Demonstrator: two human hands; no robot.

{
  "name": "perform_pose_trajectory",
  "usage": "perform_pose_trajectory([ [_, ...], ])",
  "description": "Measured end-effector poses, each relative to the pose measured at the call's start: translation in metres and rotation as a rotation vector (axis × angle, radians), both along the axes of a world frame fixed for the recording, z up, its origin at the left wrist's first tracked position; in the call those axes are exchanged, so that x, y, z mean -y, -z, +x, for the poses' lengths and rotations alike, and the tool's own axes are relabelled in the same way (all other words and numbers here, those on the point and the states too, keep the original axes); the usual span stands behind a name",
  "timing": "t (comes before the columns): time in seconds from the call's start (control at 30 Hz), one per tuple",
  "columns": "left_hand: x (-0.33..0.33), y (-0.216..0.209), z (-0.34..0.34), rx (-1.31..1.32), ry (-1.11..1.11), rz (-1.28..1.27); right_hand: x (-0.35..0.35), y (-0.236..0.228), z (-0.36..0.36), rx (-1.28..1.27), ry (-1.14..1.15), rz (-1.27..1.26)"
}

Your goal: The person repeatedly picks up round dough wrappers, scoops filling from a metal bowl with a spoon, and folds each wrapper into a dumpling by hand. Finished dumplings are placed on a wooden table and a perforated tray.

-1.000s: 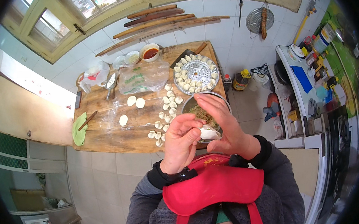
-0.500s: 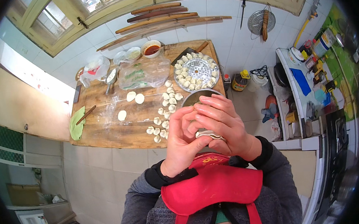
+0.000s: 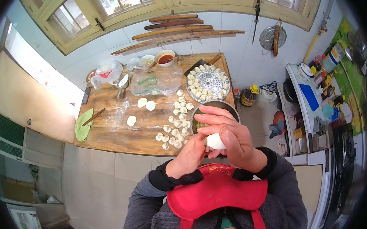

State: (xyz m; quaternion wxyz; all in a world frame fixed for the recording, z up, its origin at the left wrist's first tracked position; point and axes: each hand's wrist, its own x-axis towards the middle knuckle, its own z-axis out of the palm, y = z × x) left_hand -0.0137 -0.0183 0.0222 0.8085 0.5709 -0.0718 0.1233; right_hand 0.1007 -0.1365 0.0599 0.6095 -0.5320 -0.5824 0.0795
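A white dumpling (image 3: 215, 142) is held between my two hands, close in front of the red apron. The fingertips of my left hand (image 3: 187, 156) pinch its left end. My right hand (image 3: 240, 146) supports it from the other side, thumb against the dough and the other fingers stretched toward the left. Just beyond the hands, partly covered by them, stands a metal bowl (image 3: 233, 107) with greenish filling (image 3: 198, 125). Several finished dumplings (image 3: 178, 123) lie on the wooden board (image 3: 108, 134), left of the bowl. Three round dough wrappers (image 3: 150, 105) rest farther left.
Behind the bowl, a perforated metal tray (image 3: 210, 81) carries a ring of dumplings, beside a cleaver (image 3: 197, 66). A plastic bag (image 3: 157, 79) and a bowl of red sauce (image 3: 165, 58) sit at the back. A green cloth (image 3: 83, 126) with a stick lies at the left edge.
Cupped fingers around the folded dough have shifted: the left hand has dropped lower and now pinches the dumpling's left end. The dumpling shows a smooth, rounded side. The view has tilted up slightly.
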Motion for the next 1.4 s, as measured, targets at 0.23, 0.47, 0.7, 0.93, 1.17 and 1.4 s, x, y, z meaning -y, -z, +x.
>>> perform_pose_trajectory([
  [0.23, -0.003, -0.014, -0.007, 0.024, -0.043, 0.266, -0.007, -0.009, -0.009, -0.230, -0.183, -0.052],
  [0.47, -0.001, -0.030, -0.014, -0.102, 0.058, 0.097, 0.001, -0.017, -0.009, -0.486, -0.367, -0.294],
  [0.7, 0.013, -0.038, -0.019, -0.256, 0.035, -0.098, 0.001, -0.010, -0.010, -0.448, -0.349, -0.236],
  [0.93, 0.009, -0.027, -0.019, -0.246, -0.025, 0.057, -0.003, -0.007, -0.003, -0.365, -0.356, -0.303],
  [1.17, 0.002, -0.025, -0.021, -0.212, 0.031, 0.129, -0.001, -0.018, 0.000, -0.549, -0.539, -0.477],
  [1.4, 0.002, -0.025, -0.021, -0.257, -0.040, 0.081, -0.015, -0.001, -0.006, -0.419, -0.439, -0.390],
])
